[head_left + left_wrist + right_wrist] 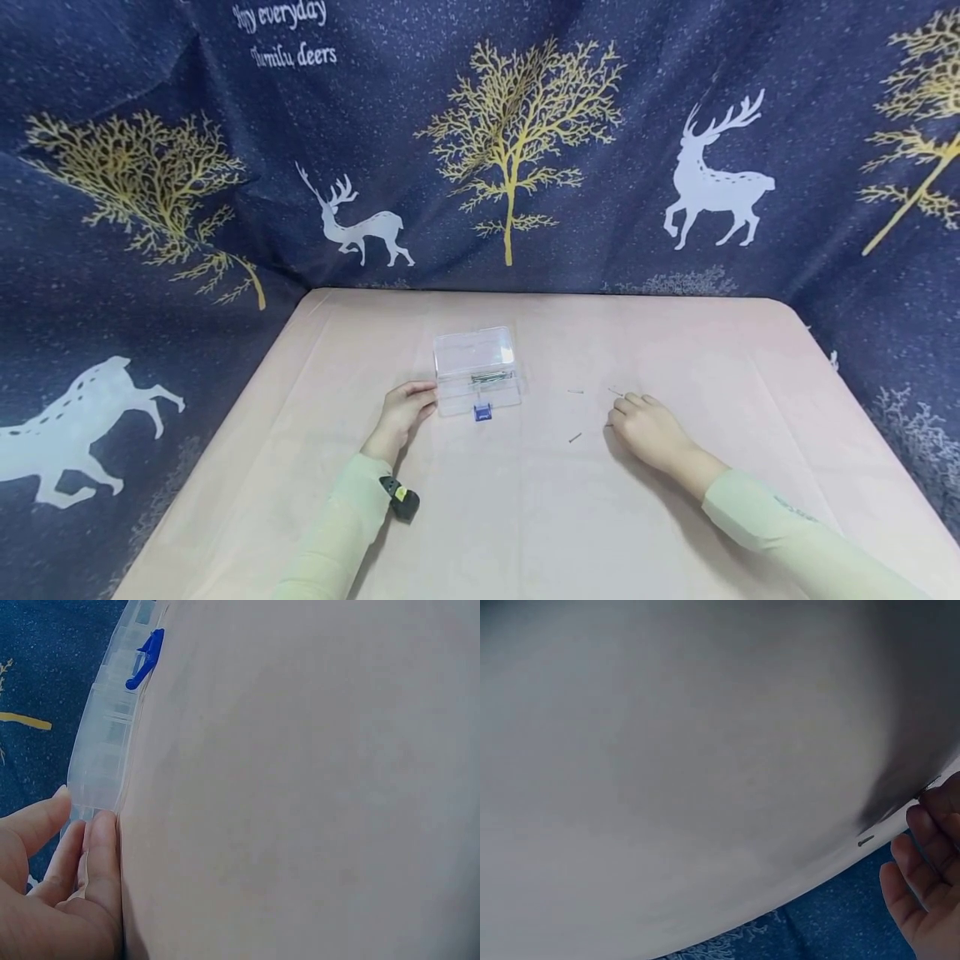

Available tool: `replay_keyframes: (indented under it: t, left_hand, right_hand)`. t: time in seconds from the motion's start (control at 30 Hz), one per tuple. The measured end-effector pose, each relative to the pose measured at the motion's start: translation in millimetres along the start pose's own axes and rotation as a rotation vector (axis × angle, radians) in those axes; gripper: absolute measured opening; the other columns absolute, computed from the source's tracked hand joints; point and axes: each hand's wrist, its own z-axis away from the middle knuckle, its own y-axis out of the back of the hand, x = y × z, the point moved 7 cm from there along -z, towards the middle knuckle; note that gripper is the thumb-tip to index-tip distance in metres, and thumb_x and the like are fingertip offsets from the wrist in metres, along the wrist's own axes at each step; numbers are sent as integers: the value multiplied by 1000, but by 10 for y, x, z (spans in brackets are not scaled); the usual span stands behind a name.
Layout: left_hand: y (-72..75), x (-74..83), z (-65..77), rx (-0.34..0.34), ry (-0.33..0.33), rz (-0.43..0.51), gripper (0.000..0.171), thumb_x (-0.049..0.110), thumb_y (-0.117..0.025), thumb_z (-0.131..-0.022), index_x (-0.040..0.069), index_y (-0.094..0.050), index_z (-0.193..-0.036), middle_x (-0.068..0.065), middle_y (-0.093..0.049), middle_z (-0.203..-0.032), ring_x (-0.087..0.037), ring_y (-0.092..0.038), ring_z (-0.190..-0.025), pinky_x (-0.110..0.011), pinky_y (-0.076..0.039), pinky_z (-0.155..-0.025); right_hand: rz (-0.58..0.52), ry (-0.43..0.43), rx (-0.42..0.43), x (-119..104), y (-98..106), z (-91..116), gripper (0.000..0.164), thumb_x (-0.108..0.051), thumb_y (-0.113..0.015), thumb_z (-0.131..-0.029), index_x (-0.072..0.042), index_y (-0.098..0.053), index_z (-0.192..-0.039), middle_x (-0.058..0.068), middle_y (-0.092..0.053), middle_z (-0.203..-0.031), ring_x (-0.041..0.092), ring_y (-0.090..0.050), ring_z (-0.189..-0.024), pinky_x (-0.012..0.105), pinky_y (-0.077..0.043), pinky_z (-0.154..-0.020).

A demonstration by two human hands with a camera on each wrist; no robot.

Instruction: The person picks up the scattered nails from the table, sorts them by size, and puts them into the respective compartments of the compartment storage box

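A clear plastic box [475, 354] lies with its lid raised and a blue latch [482, 412] at its front. Several thin, greenish metal pieces [491, 377] rest inside. My left hand [405, 414] holds the box's left end, thumb and fingers against its edge in the left wrist view. On the right, my right hand [648, 432] is low over the table, its thumb and index finger pinching a small screw [928, 786]. Another screw [866, 841] lies near those fingers. Two more small screws, one light [575, 392] and one brownish [575, 437], lie between box and right hand.
The table [540, 517] has a pale pink cover. Behind and at both sides hangs a dark blue cloth [450, 208] printed with deer and trees. A small black device [403, 502] is strapped at the left wrist.
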Motion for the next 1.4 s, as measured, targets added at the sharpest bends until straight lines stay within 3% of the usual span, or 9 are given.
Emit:
replay_keyframes:
  t: [0.2, 0.37, 0.7, 0.87, 1.1, 1.4]
  left_hand:
    - [22, 14, -16, -15, 1, -2, 28, -4, -59, -88, -11, -60, -115, -23, -61, -116, -13, -62, -89, -26, -57, -88]
    - [45, 67, -20, -18, -16, 3, 29, -2, -59, -88, -12, -59, -116, -22, -60, -117, -14, -61, -92, -24, -57, -88]
    - [36, 73, -20, -13, -20, -35, 28, -2, -59, -88, -10, -60, -114, -22, -61, -115, -8, -61, -84, -22, -58, -85]
    - [24, 48, -28, -15, -17, -28, 28, -2, -59, -88, -10, -61, -114, -23, -61, -116, -10, -62, -86, -25, -57, -87]
    - [24, 3, -20, -16, -9, -2, 28, -4, -59, -86, -11, -61, -113, -21, -62, -113, -9, -62, -83, -20, -58, -81]
    - [11, 0, -17, -10, -20, 3, 27, -4, -58, -86, -11, -61, -112, -22, -62, -113, -9, -61, -83, -18, -58, -78]
  right_hand:
    - [-59, -38, -46, 20, 46, -4, 9, -10, -76, -75, -7, -70, -80, 4, -65, -80, 20, -59, -78, 35, -57, -70]
    - [-2, 15, -63, -5, 43, -14, 14, -6, -80, -68, -6, -70, -79, 4, -67, -81, 18, -60, -77, 31, -58, -68]
    - [72, 90, 57, -24, -58, -7, 16, 1, -78, -66, -3, -67, -77, 8, -65, -80, 21, -63, -76, 30, -60, -70]
    - [79, 101, 48, -4, -92, -8, 15, -2, -75, -70, -2, -67, -82, 7, -64, -81, 20, -62, -77, 29, -59, -69]
    - [30, 104, 32, -21, -67, -13, 16, -7, -73, -74, -2, -65, -86, 9, -66, -84, 23, -64, -81, 32, -60, -70]
    - [7, 156, 119, -88, 60, -225, 14, -8, -71, -75, -3, -60, -82, 8, -65, -77, 23, -62, -72, 32, -58, -62]
